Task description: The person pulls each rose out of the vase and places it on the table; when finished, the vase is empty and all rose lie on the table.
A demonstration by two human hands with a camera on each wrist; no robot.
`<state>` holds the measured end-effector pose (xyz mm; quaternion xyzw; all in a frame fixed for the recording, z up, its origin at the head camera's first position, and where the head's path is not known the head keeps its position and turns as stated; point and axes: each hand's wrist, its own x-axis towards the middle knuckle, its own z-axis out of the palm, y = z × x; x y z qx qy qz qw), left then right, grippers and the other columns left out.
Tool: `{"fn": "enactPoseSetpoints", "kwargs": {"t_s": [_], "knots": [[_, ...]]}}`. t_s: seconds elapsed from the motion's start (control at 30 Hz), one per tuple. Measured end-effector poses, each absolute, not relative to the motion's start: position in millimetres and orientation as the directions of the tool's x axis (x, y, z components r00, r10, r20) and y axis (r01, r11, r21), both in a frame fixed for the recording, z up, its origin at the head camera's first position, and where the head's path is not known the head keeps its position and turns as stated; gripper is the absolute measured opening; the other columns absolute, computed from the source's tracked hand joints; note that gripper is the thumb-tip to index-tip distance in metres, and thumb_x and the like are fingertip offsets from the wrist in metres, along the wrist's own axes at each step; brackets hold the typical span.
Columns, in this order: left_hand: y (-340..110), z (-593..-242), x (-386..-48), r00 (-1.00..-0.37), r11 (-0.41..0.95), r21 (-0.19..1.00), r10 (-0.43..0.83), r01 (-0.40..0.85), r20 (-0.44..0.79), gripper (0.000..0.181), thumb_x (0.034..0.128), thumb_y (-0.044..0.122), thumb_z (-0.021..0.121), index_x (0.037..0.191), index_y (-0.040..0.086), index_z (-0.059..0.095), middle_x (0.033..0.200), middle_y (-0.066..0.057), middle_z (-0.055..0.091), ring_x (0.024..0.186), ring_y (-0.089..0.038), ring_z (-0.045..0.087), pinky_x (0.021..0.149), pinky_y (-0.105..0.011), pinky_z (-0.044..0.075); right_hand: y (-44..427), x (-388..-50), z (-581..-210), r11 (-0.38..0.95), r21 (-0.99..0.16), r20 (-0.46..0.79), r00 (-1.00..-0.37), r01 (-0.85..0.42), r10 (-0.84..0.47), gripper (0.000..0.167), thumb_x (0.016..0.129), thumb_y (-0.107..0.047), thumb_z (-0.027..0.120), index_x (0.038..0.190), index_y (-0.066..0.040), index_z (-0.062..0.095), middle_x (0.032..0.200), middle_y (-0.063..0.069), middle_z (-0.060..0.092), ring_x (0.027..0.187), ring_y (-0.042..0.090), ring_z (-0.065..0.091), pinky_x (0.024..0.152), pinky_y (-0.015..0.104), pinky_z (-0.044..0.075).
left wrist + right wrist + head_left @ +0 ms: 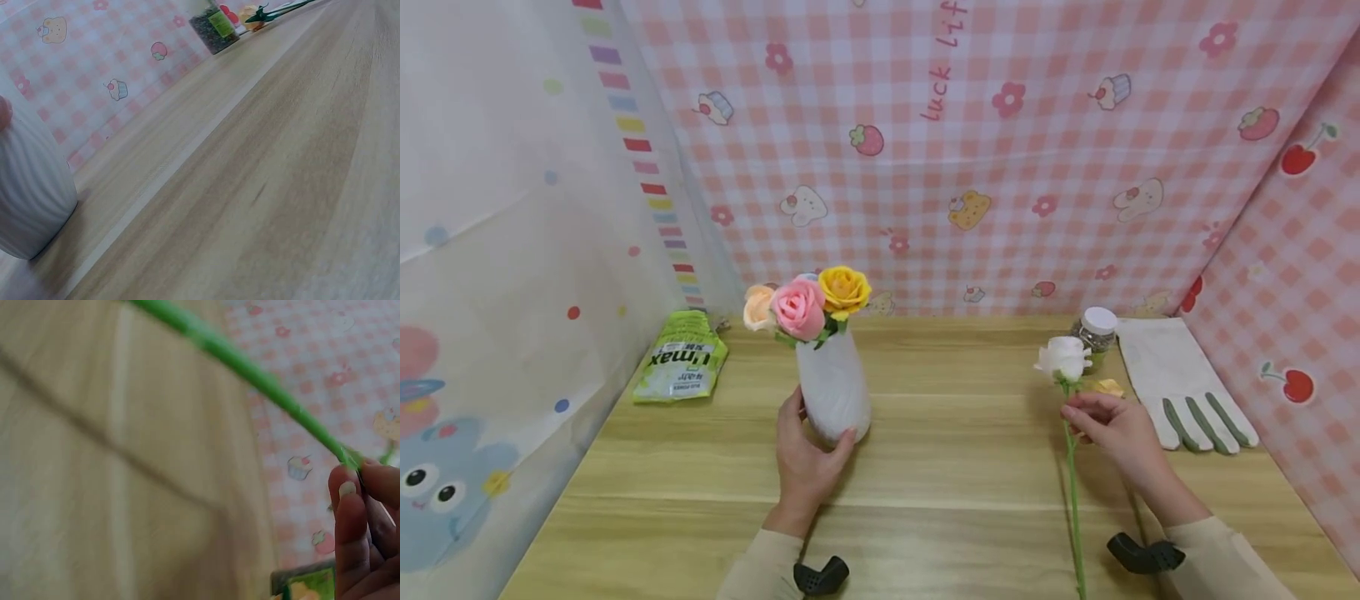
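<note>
A white ribbed vase (838, 387) stands left of the middle of the table, tilted slightly in the head view. Pink (799, 308), yellow (845, 290) and pale peach (759, 307) roses rise from its mouth. My left hand (808, 462) grips the vase low down, fingers on its left side and thumb at the front. On the right, my right hand (1116, 433) pinches the green stem (250, 370) of a white rose (1064, 358) just below its bloom. The rose is held above the table, its shadow falling on the wood. Behind that hand lies a yellow-orange flower (1108, 387), partly hidden.
A jar with a white lid (1097, 325) stands at the back right. Beside it lies a white glove with green-grey fingers (1180, 375). A green packet (683, 358) lies at the back left. Patterned cloths (925, 167) border the wooden table (955, 467).
</note>
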<state>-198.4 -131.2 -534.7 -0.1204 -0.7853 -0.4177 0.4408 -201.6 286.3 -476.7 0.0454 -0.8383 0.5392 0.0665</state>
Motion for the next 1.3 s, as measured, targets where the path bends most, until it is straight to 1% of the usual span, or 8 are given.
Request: {"fn": "enactPoseSetpoints", "kwargs": {"t_s": [0.1, 0.23, 0.4, 0.53, 0.63, 0.77, 0.97, 1.3], "knots": [[-132, -535, -198, -0.588, 0.621, 0.557, -0.183, 0.552, 0.788, 0.087, 0.0646, 0.025, 0.082, 0.138, -0.004, 0.044, 0.120, -0.018, 0.054, 0.104, -0.028, 0.053, 0.083, -0.041, 0.047, 291, -200, -484, 0.439, -0.892, 0.112, -0.994, -0.108, -0.017, 0.028, 0.090, -0.011, 0.067, 0.107, 0.010, 0.066, 0.080, 0.009, 0.071, 0.065, 0.008, 0.063, 0.056, 0.029, 0.055], [-132, -535, -198, -0.588, 0.618, 0.560, -0.188, 0.552, 0.787, 0.088, 0.0641, 0.025, 0.083, 0.137, -0.004, 0.044, 0.121, -0.017, 0.054, 0.105, -0.028, 0.053, 0.085, -0.036, 0.046, 294, -201, -492, 0.494, -0.865, 0.093, -0.996, -0.089, -0.017, 0.025, 0.090, -0.012, 0.067, 0.105, 0.007, 0.069, 0.078, 0.010, 0.070, 0.064, 0.007, 0.062, 0.053, 0.026, 0.052], [-133, -535, -198, -0.579, 0.612, 0.558, -0.191, 0.560, 0.792, 0.086, 0.0641, 0.024, 0.082, 0.137, -0.004, 0.045, 0.121, -0.017, 0.054, 0.105, -0.028, 0.053, 0.084, -0.038, 0.046, 296, -202, -498, 0.574, -0.810, 0.115, -0.993, -0.117, -0.041, 0.019, 0.089, -0.012, 0.068, 0.100, 0.003, 0.072, 0.072, 0.007, 0.069, 0.062, 0.008, 0.061, 0.049, 0.024, 0.048], [-133, -535, -199, -0.580, 0.603, 0.562, -0.193, 0.566, 0.791, 0.086, 0.0642, 0.023, 0.082, 0.137, -0.003, 0.045, 0.121, -0.016, 0.054, 0.105, -0.028, 0.053, 0.086, -0.033, 0.044, 299, -205, -499, 0.637, -0.756, 0.129, -0.988, -0.150, -0.080, 0.016, 0.088, -0.011, 0.069, 0.098, 0.001, 0.073, 0.067, 0.003, 0.066, 0.057, 0.007, 0.057, 0.046, 0.025, 0.046], [-133, -536, -199, -0.578, 0.602, 0.562, -0.194, 0.567, 0.792, 0.086, 0.0641, 0.023, 0.082, 0.137, -0.003, 0.045, 0.121, -0.016, 0.054, 0.104, -0.028, 0.052, 0.087, -0.030, 0.043, 302, -207, -499, 0.663, -0.726, 0.149, -0.983, -0.183, -0.109, 0.014, 0.088, -0.010, 0.069, 0.097, 0.000, 0.073, 0.068, 0.002, 0.065, 0.057, 0.004, 0.053, 0.046, 0.024, 0.044], [-133, -536, -199, -0.576, 0.604, 0.559, -0.193, 0.568, 0.794, 0.085, 0.0644, 0.023, 0.081, 0.137, -0.003, 0.045, 0.121, -0.016, 0.054, 0.104, -0.028, 0.053, 0.087, -0.029, 0.043, 303, -209, -501, 0.667, -0.718, 0.160, -0.980, -0.197, -0.118, 0.013, 0.087, -0.008, 0.070, 0.097, -0.001, 0.074, 0.070, 0.002, 0.066, 0.057, 0.003, 0.051, 0.046, 0.023, 0.043], [-133, -535, -199, -0.575, 0.604, 0.554, -0.185, 0.573, 0.797, 0.085, 0.0650, 0.023, 0.081, 0.137, -0.004, 0.045, 0.120, -0.016, 0.054, 0.104, -0.029, 0.052, 0.087, -0.030, 0.044, 304, -208, -508, 0.647, -0.750, 0.120, -0.990, -0.138, -0.072, 0.014, 0.087, -0.010, 0.071, 0.096, -0.001, 0.074, 0.064, 0.002, 0.064, 0.054, 0.007, 0.055, 0.043, 0.025, 0.044], [-132, -536, -199, -0.573, 0.615, 0.546, -0.181, 0.569, 0.800, 0.085, 0.0651, 0.024, 0.081, 0.136, -0.004, 0.045, 0.121, -0.016, 0.054, 0.104, -0.028, 0.052, 0.088, -0.028, 0.043, 302, -207, -510, 0.660, -0.742, 0.100, -0.992, -0.122, -0.070, 0.015, 0.087, -0.012, 0.070, 0.098, -0.002, 0.074, 0.072, 0.003, 0.068, 0.059, 0.008, 0.058, 0.049, 0.024, 0.045]]}}
